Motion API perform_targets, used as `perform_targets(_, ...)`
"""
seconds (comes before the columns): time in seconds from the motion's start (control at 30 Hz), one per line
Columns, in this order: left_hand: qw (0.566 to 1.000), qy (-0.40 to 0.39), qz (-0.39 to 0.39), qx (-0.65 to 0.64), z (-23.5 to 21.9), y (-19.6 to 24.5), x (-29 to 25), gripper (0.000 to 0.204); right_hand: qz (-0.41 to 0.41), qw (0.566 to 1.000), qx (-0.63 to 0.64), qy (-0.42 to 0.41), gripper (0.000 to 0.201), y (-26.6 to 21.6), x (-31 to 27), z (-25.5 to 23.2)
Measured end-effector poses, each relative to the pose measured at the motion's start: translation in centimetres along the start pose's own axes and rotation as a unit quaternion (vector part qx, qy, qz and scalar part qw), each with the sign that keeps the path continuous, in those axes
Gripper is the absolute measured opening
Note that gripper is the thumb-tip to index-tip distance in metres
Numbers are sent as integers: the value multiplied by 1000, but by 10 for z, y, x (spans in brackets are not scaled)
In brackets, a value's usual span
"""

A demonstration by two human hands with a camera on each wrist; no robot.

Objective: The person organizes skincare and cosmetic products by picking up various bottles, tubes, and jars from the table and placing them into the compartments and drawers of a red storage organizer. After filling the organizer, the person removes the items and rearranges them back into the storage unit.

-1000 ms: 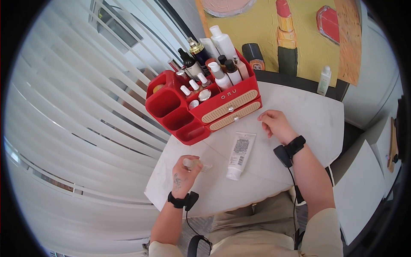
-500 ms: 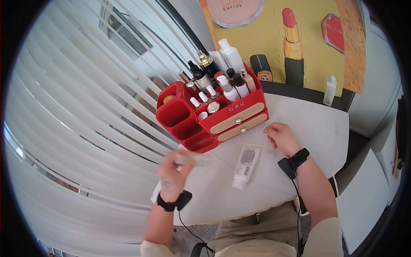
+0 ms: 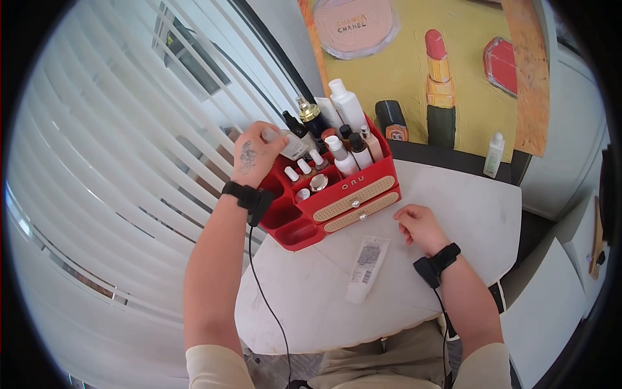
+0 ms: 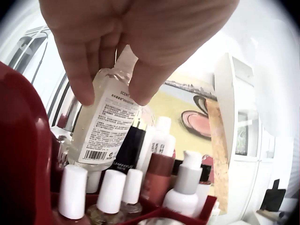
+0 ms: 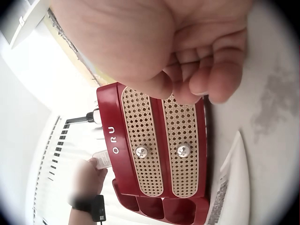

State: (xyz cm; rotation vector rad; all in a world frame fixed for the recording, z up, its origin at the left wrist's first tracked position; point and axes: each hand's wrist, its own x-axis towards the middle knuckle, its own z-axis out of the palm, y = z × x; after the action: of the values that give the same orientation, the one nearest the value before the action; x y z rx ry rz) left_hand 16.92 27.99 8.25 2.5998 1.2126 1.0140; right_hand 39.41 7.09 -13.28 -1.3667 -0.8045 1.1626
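My left hand [image 3: 254,154] pinches a clear bottle [image 4: 107,122] by its neck, thumb on one side and fingers on the other. The bottle, which bears a white printed label, leans over the rear left of a red cosmetics organizer [image 3: 335,193]. Just below its base in the left wrist view stand white-capped nail polish bottles [image 4: 73,192]. My right hand [image 3: 420,228] rests by the organizer's lower right corner, its fingers loosely curled and holding nothing. A white tube [image 3: 368,269] lies label up on the table between my arms.
The organizer holds pump bottles [image 3: 341,155] and a tall white bottle [image 3: 348,107], with two drawers in front. A small bottle [image 3: 494,155] stands at the marble table's [image 3: 304,305] back right. Blinds [image 3: 129,214] hang close on the left; a painting [image 3: 414,71] leans behind.
My left hand has carried the clear bottle from low over the table's front left, up and forward to the organizer's rear left. My right hand stays by the drawers.
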Motion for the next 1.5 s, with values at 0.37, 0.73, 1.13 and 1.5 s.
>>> perform_targets(0.37,994,-87,14,68,22,-11,7,30,1,1000,-3,1,16,1,1,1)
perform_targets(0.73,991,94,77,-52,9,26,-57,27,-7,1000,-8,-1,18,6,4,0)
perform_targets(1.13,949,-312,22,32,78,75,-248,80,-10,1000,-12,5,17,5,1,1)
perform_targets(1.5,965,-260,23,3,55,36,-273,60,1,999,44,4,21,-5,-4,18)
